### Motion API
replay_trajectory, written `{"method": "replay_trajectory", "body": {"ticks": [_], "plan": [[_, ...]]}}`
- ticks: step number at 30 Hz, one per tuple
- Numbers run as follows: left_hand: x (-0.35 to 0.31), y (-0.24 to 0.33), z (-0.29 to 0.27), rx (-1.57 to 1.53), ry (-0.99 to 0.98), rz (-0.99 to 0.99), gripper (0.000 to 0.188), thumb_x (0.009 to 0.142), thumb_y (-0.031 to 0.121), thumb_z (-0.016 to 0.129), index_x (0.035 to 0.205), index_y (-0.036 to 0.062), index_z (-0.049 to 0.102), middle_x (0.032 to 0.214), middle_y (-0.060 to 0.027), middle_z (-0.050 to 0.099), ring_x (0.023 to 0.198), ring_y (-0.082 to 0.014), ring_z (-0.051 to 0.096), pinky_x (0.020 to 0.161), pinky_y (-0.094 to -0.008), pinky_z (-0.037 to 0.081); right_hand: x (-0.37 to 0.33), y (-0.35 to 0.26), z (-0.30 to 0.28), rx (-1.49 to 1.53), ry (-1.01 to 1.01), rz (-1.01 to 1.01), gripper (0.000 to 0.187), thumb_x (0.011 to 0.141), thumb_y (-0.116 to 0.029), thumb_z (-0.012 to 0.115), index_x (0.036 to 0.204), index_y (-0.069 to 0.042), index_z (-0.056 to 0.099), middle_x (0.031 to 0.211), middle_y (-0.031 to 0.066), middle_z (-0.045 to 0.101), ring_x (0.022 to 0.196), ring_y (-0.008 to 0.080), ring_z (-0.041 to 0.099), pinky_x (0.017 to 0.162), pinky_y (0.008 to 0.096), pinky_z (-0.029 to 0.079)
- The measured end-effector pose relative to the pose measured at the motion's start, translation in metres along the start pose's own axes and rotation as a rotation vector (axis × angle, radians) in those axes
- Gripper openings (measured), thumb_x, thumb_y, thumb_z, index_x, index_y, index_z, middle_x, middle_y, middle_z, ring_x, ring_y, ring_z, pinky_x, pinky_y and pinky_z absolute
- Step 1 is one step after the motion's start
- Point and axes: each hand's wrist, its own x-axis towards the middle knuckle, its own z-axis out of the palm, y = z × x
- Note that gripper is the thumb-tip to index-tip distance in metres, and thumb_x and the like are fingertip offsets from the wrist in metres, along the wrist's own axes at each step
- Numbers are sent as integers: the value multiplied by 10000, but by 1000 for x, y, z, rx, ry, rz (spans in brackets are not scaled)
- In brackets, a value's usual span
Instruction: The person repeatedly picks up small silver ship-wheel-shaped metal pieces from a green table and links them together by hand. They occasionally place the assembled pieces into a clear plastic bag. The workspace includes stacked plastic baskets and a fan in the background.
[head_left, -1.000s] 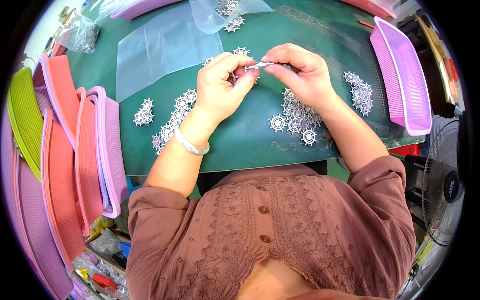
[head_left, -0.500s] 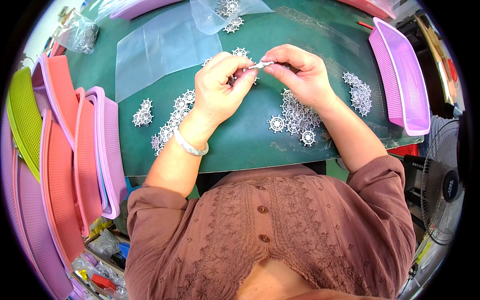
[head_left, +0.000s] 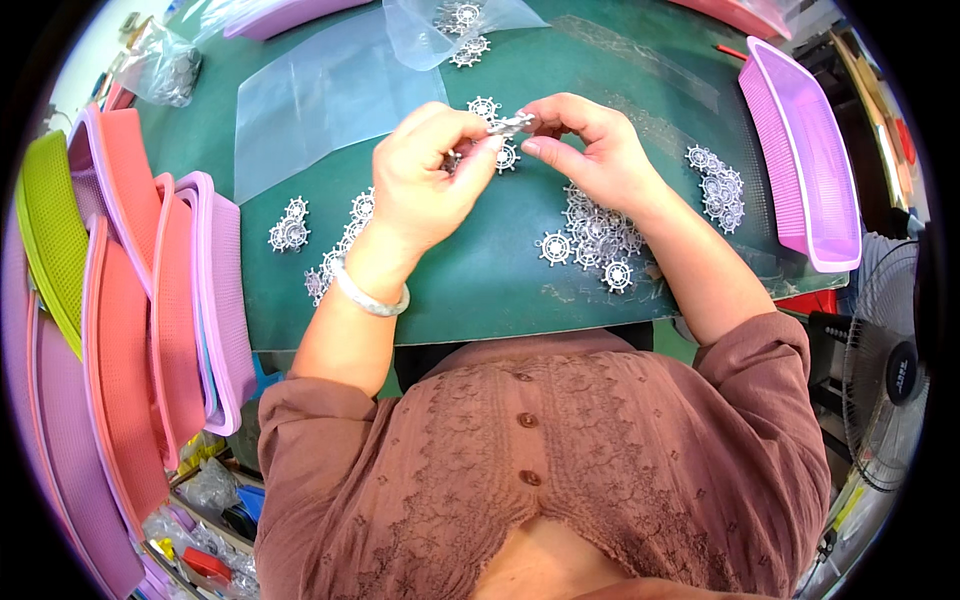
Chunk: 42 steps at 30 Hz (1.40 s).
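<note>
Head view: above the green tabletop (head_left: 470, 285), the left hand (head_left: 432, 180) pinches a silver ship's-wheel charm (head_left: 510, 126) between thumb and forefinger, nearly edge-on and raised clear of the surface, a grip that probably suits something so small and thin because it leaves the far rim exposed. The right hand (head_left: 585, 150) has thumb and forefinger narrowly parted, the forefinger at that free rim; whether it touches, I cannot tell. Another bit of silver shows inside the left hand's curl, but I cannot tell whether it is held or lies behind.

Loose charms lie in separate groups: a heap (head_left: 600, 228) beside the right forearm, a strip (head_left: 348, 238) partly hidden by the left forearm, a small cluster (head_left: 290, 225) further left and a longer cluster (head_left: 718, 188) toward the lilac basket (head_left: 775, 150). This spacing seems to keep the groups distinct and within reach. Beyond the left hand, a clear plastic sheet (head_left: 310, 112) lies flat, perhaps set there to leave the near surface for the charms.
</note>
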Motion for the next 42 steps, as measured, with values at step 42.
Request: {"method": "replay_trajectory", "body": {"ticks": [42], "plan": [[-13, -8, 11, 268, -288, -381, 285, 697, 152, 682, 957, 44, 634, 600, -24, 505, 537, -113, 456, 523, -266, 402, -2, 1, 3, -130, -64, 93, 142, 727, -45, 630, 861, -28, 589, 743, 84, 574, 653, 188, 554, 611, 294, 461]]}}
